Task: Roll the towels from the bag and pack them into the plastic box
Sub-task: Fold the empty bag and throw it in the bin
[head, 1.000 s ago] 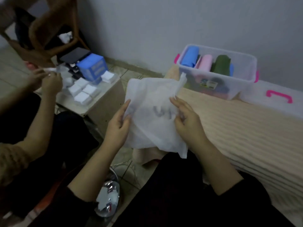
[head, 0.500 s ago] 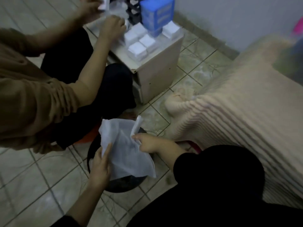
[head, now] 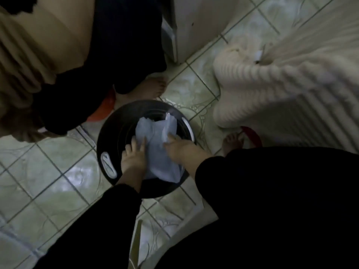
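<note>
- The head camera looks steeply down at a tiled floor, where a round black bin stands between two seated people.
- The white bag lies crumpled in the mouth of the bin, its lower edge draped over the near rim.
- The left hand rests against the left side of the bag with the fingers laid nearly flat on the fabric; whether they pinch it cannot be told.
- The right hand presses on the right side of the bag, fingers stretched forward over a fold; a firm grip cannot be made out.
- Both forearms wear black sleeves.
- A cream ribbed blanket hangs to the right of the bin, well apart from it.
- A second person in a tan top and dark trousers sits at upper left, one bare foot just beyond the bin.
- The plastic box is out of view.
</note>
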